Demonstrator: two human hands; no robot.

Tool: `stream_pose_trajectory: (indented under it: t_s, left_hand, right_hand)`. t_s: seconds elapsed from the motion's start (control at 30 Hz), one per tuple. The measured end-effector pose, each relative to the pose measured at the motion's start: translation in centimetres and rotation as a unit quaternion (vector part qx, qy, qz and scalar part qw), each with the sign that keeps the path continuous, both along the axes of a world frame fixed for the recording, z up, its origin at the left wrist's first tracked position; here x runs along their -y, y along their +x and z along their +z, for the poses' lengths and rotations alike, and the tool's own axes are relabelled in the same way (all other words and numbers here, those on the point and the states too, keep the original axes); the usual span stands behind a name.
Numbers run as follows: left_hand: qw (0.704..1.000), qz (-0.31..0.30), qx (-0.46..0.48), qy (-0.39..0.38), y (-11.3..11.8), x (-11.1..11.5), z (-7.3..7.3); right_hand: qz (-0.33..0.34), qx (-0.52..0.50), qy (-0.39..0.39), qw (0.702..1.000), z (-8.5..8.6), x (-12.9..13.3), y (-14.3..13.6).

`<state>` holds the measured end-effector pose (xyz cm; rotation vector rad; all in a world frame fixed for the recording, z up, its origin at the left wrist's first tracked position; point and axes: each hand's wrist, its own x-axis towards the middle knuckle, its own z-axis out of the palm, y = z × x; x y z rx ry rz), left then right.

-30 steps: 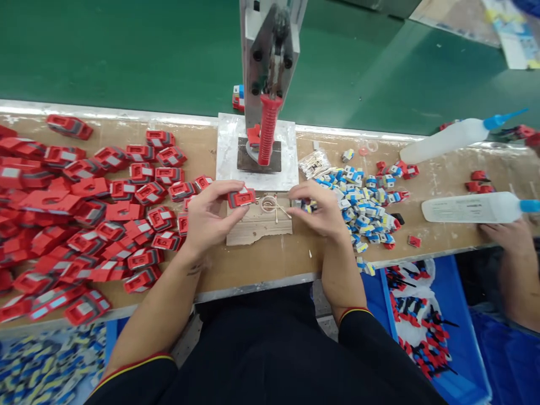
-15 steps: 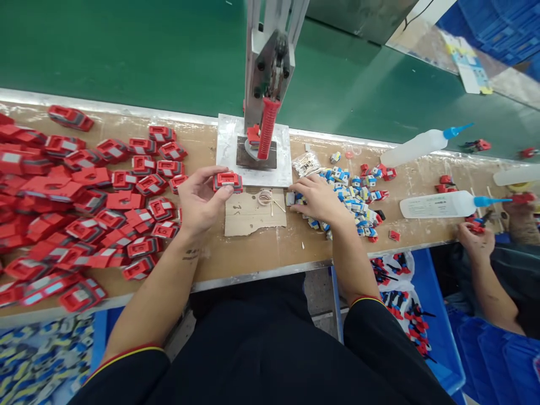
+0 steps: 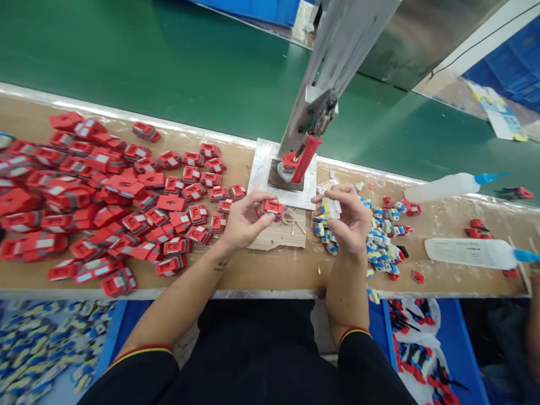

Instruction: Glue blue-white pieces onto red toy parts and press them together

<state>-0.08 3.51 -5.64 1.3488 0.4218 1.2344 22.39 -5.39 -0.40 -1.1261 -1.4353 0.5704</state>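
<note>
Between its thumb and fingers, my left hand (image 3: 247, 224) holds a red and grey toy car part (image 3: 270, 208) above the torn cardboard piece (image 3: 276, 236). My right hand (image 3: 348, 216) grips a white, yellow and blue block (image 3: 331, 208), raised over the pile of small blue, white and yellow parts (image 3: 379, 244). The two held parts are apart. Behind them stands a press with a red handle (image 3: 307, 160) on a metal plate (image 3: 259, 174). A large heap of red car parts (image 3: 122, 197) lies to the left.
Two white bottles with blue tips (image 3: 468, 251) (image 3: 442, 188) lie at the right. Below the table edge are a blue bin of black and red parts (image 3: 458, 326) and a bin of blue and yellow parts (image 3: 46, 343). A green surface (image 3: 169, 67) runs behind.
My right hand has lifted a white, yellow and blue block from the pile. My left hand still holds the red part. The view has shifted, so the table scene sits lower and further right.
</note>
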Motion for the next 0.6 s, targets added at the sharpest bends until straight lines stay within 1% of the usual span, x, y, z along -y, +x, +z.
stream_pose_trajectory:
  t_s: [0.07,0.13,0.2,0.27,0.43,0.5,0.6]
  left_hand:
    - [1.0,-0.02,-0.003,0.018,0.0,0.1,-0.1]
    - [0.999,-0.036,-0.004,0.016,0.0,0.3,-0.3]
    - [0.999,-0.038,0.008,0.006,0.1,0.5,-0.4]
    - [0.999,-0.028,0.018,0.007,0.1,0.5,-0.5]
    - [0.999,-0.008,0.005,0.05,0.0,0.3,-0.5]
    - [0.997,0.007,0.001,0.077,0.0,0.2,-0.4]
    - [0.991,0.045,-0.015,0.128,0.0,0.3,-0.3]
  right_hand:
    - [0.008,-0.042,0.015,0.999,-0.9,-0.3,-1.0]
    - [0.001,-0.058,0.01,0.998,-1.6,-0.3,-1.7]
    - [-0.012,-0.06,0.002,0.998,-1.8,-0.2,-2.2]
    - [-0.015,-0.056,0.002,0.998,-1.6,0.0,-2.6]
    - [-0.006,0.006,0.007,1.0,-0.8,0.2,-3.4]
    - [-0.019,0.035,0.008,0.999,-0.7,0.2,-3.6]
    - [-0.042,0.101,0.018,0.994,-0.5,0.2,-4.1]
